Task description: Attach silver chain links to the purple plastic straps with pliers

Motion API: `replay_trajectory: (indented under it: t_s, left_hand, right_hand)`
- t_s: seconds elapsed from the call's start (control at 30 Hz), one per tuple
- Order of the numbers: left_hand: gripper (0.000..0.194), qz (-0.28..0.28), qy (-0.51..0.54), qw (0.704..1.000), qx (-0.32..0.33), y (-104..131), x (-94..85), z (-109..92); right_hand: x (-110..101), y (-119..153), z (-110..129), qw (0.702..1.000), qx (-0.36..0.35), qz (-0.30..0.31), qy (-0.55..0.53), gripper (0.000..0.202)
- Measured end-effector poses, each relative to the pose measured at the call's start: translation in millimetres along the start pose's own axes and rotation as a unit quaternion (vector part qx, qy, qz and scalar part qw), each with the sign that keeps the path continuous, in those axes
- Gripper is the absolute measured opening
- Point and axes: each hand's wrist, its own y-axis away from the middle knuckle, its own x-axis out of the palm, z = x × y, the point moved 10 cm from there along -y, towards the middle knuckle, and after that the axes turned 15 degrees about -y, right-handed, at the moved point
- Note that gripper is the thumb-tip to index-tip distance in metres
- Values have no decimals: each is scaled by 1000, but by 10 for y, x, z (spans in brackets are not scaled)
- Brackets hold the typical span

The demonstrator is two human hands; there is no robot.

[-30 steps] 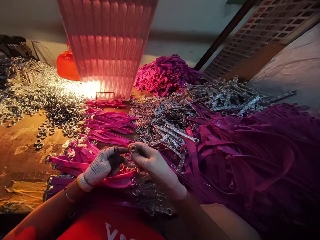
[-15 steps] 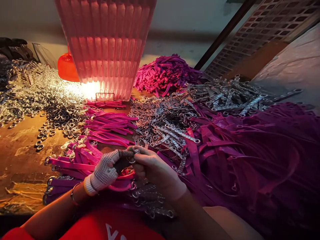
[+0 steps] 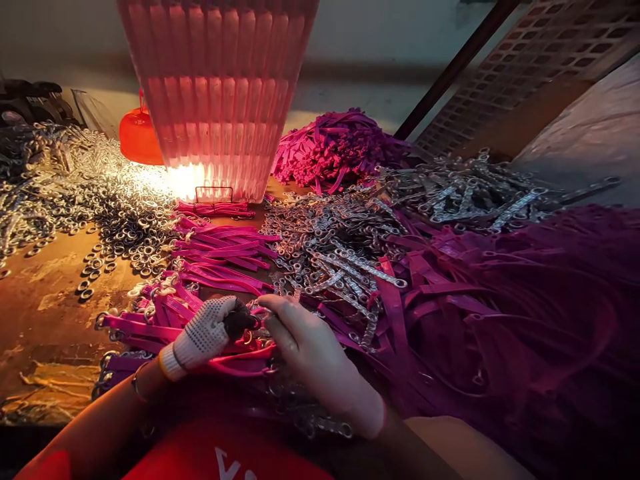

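Note:
My left hand (image 3: 207, 333), in a white dotted glove with dark fingertips, is closed over the pink straps. What it pinches is too small and dark to make out. Just to its right is my right hand (image 3: 315, 350), with its fingers extended over small metal links and its palm turned down. Pink straps (image 3: 227, 247) with rings at their ends lie in bundles beyond my hands. Purple straps (image 3: 120, 365) with metal rings lie left of my gloved wrist. A heap of silvery metal links (image 3: 335, 233) sits beyond my right hand.
Loose metal rings (image 3: 130, 227) spread over the left of the table (image 3: 55, 293). A red lamp (image 3: 141, 137) glows beside a ribbed translucent panel (image 3: 220, 100). Magenta straps (image 3: 340, 150) are piled at the back, and a large purple strap heap (image 3: 500, 300) covers the right.
My hands have moved apart slightly. The ring pinched between them no longer shows there, and my right fingers have straightened. The view has shifted a little.

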Motion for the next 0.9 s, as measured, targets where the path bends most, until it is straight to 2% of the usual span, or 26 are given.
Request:
replay_trajectory:
  t_s: [0.1,0.17,0.23,0.33,0.43,0.5,0.6,0.7,0.77,0.83,0.9]
  left_hand:
    - [11,77,71,994,-33,26,122,66]
    - [9,113,83,990,-34,55,194,48]
    - [8,109,62,992,-12,75,205,-9]
    - [9,68,20,997,27,105,180,-84]
    - [8,58,-10,998,38,112,210,-65]
    - [10,59,-20,998,29,79,221,-14]
    - [12,69,20,997,-29,-1,216,108]
    - [12,116,133,978,-109,-65,261,160]
    - [14,130,212,959,-134,-154,240,100]
    - [16,129,234,956,-124,-333,168,7]
    - [14,117,175,974,-89,-592,89,-63]
  right_hand:
    - [184,10,-4,991,-16,63,115,27]
    - [244,1,-64,984,-11,76,162,27]
    - [255,-7,-123,980,-5,73,184,25]
    - [259,3,-189,979,2,64,193,22]
    - [286,21,-219,966,16,62,251,26]
    - [316,10,-180,951,10,72,300,29]
    - [350,-51,-83,938,-12,115,326,20]
    - [274,-156,-62,948,-6,133,288,20]
    - [186,-236,-124,976,16,117,183,26]
    - [37,-321,-213,996,23,63,51,32]
    - [-221,-395,-324,999,12,-27,-37,35]
